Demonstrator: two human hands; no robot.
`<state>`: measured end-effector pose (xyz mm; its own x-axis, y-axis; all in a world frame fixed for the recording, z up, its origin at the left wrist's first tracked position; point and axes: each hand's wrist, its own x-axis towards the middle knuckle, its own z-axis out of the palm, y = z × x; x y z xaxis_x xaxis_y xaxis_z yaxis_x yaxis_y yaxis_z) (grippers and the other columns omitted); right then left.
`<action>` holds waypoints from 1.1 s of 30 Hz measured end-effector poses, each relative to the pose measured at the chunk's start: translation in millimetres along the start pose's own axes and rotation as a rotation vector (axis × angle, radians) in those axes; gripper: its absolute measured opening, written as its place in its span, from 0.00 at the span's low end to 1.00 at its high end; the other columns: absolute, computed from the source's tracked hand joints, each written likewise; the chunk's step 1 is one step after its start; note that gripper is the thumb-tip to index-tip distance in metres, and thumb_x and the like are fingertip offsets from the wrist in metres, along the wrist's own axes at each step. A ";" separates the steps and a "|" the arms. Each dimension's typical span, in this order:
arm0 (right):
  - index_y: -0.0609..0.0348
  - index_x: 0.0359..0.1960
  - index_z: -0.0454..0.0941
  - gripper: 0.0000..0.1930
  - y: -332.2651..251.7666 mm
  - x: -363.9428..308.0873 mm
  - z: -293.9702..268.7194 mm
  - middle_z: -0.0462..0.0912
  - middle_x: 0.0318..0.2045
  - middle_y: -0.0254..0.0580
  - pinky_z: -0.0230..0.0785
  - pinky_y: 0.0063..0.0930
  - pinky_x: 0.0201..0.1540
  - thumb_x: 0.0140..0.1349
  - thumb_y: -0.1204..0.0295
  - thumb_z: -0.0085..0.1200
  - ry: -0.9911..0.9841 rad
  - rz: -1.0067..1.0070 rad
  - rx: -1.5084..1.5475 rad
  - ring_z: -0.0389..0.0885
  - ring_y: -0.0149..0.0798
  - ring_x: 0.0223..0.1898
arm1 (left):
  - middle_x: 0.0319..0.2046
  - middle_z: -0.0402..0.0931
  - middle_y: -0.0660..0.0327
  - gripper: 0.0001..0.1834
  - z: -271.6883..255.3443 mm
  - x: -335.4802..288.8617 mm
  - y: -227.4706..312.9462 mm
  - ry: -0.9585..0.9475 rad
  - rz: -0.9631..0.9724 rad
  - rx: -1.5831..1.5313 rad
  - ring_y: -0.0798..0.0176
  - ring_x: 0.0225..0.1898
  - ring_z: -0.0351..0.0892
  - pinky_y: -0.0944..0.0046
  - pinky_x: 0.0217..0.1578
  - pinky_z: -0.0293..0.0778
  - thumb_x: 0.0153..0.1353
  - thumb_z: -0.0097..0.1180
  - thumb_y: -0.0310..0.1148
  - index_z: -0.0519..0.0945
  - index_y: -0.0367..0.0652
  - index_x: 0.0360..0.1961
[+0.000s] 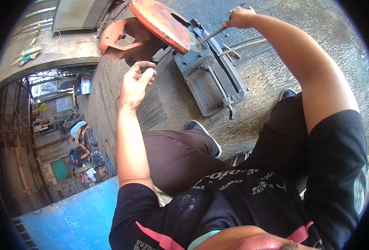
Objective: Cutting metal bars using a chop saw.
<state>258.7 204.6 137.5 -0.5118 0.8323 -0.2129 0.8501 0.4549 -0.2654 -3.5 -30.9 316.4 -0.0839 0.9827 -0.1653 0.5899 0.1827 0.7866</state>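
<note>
A chop saw with a worn orange guard [161,25] and an orange loop handle [117,43] stands on a grey metal base [211,81]. My right hand [240,18], beyond the base to the right, is closed around a long thin metal rod [211,36], which runs down to the left under the guard. My left hand [137,83] is just below the handle, apart from it. Its fingers are curled with the thumb against them, near a grey bar end beside the guard; what they hold, if anything, is hidden.
More thin rods [253,45] lie on the floor right of the saw base. A clamp screw with a crank [228,100] crosses the base. Dark flat bars [151,110] lie left of it. Two people [78,143] crouch far left, beyond a blue sheet [76,212].
</note>
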 end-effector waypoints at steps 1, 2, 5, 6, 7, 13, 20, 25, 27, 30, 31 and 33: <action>0.54 0.38 0.82 0.30 -2.2 -0.5 -1.6 0.81 0.39 0.41 0.53 0.57 0.57 0.62 0.40 0.41 -0.033 0.003 0.007 0.77 0.43 0.48 | 0.32 0.77 0.66 0.11 -1.6 -0.7 -1.1 0.004 -0.001 -0.007 0.76 0.32 0.72 0.74 0.35 0.68 0.61 0.55 0.32 0.77 0.40 0.43; 0.54 0.38 0.82 0.30 -0.5 0.5 1.1 0.81 0.39 0.41 0.53 0.57 0.57 0.62 0.40 0.41 -0.034 0.005 0.006 0.77 0.43 0.48 | 0.32 0.77 0.66 0.11 -1.2 -0.4 -1.0 0.002 -0.002 -0.009 0.76 0.32 0.72 0.74 0.35 0.68 0.61 0.55 0.32 0.77 0.40 0.43; 0.54 0.38 0.83 0.30 2.0 2.1 7.0 0.82 0.39 0.42 0.53 0.58 0.57 0.62 0.40 0.41 0.040 -0.003 -0.004 0.78 0.44 0.48 | 0.32 0.77 0.66 0.11 -0.3 0.0 0.0 -0.010 -0.016 0.016 0.76 0.33 0.72 0.74 0.35 0.68 0.61 0.54 0.31 0.77 0.40 0.44; 0.54 0.38 0.83 0.30 1.3 2.2 6.7 0.82 0.38 0.41 0.53 0.58 0.57 0.61 0.40 0.41 0.030 0.000 0.003 0.78 0.44 0.48 | 0.33 0.77 0.66 0.11 -0.4 0.0 -0.4 -0.011 -0.019 0.020 0.76 0.33 0.72 0.74 0.35 0.68 0.61 0.54 0.32 0.77 0.40 0.44; 0.54 0.39 0.83 0.30 0.7 2.2 6.4 0.82 0.38 0.41 0.53 0.58 0.57 0.61 0.40 0.41 0.019 0.003 0.009 0.78 0.44 0.48 | 0.33 0.77 0.66 0.11 -0.5 -0.1 -0.7 -0.012 -0.022 0.023 0.76 0.33 0.72 0.74 0.36 0.68 0.61 0.54 0.32 0.77 0.40 0.44; 0.54 0.38 0.83 0.30 1.8 2.9 12.5 0.82 0.35 0.40 0.51 0.59 0.59 0.62 0.40 0.41 0.000 0.020 0.032 0.78 0.45 0.47 | 0.33 0.77 0.66 0.11 2.2 -0.3 2.7 -0.041 -0.044 0.040 0.75 0.33 0.72 0.73 0.36 0.69 0.61 0.54 0.32 0.77 0.40 0.44; 0.55 0.36 0.83 0.30 8.9 -5.2 5.0 0.83 0.34 0.41 0.51 0.61 0.58 0.61 0.39 0.42 -0.004 -0.053 -0.017 0.79 0.44 0.46 | 0.33 0.77 0.67 0.12 1.0 -5.6 2.9 -0.080 -0.081 0.022 0.75 0.34 0.72 0.72 0.37 0.69 0.61 0.54 0.32 0.77 0.40 0.45; 0.60 0.37 0.82 0.34 32.9 -24.2 -3.2 0.82 0.40 0.49 0.62 0.52 0.54 0.61 0.39 0.40 -0.226 -0.101 -0.010 0.76 0.49 0.49 | 0.36 0.77 0.63 0.15 -0.7 -11.3 8.3 -0.135 0.039 0.026 0.73 0.36 0.73 0.71 0.40 0.69 0.61 0.54 0.34 0.76 0.39 0.47; 0.62 0.32 0.83 0.34 41.2 -39.8 -8.8 0.82 0.35 0.51 0.66 0.47 0.51 0.62 0.39 0.40 -0.262 -0.141 0.043 0.79 0.50 0.43 | 0.36 0.77 0.64 0.15 -3.8 -16.7 14.8 -0.139 0.056 0.048 0.73 0.36 0.73 0.70 0.40 0.69 0.61 0.54 0.35 0.76 0.39 0.46; 0.62 0.27 0.82 0.34 43.3 -69.7 -25.5 0.82 0.31 0.51 0.67 0.44 0.47 0.60 0.39 0.44 -0.267 -0.178 0.230 0.78 0.48 0.37 | 0.36 0.76 0.65 0.14 -18.5 -33.7 24.5 -0.135 0.115 0.048 0.73 0.37 0.72 0.70 0.41 0.68 0.61 0.54 0.35 0.76 0.39 0.45; 0.63 0.25 0.80 0.33 41.8 -76.9 -34.1 0.80 0.28 0.50 0.66 0.41 0.46 0.60 0.39 0.45 -0.313 -0.137 0.303 0.76 0.45 0.34 | 0.35 0.76 0.65 0.14 -24.3 -38.6 26.4 -0.146 0.139 0.060 0.73 0.37 0.71 0.70 0.40 0.68 0.61 0.53 0.36 0.77 0.39 0.44; 0.61 0.18 0.72 0.31 31.9 -96.0 -50.9 0.68 0.17 0.35 0.58 0.32 0.30 0.62 0.43 0.45 -0.306 -0.124 0.481 0.63 0.33 0.21 | 0.34 0.76 0.65 0.14 -33.2 -49.7 32.5 -0.130 0.188 0.046 0.73 0.36 0.71 0.71 0.40 0.68 0.61 0.53 0.36 0.77 0.38 0.44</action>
<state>341.3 155.3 197.4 -0.6771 0.6200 -0.3964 0.6663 0.2879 -0.6878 -6.9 -72.8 370.0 0.1337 0.9864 -0.0959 0.6219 -0.0082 0.7830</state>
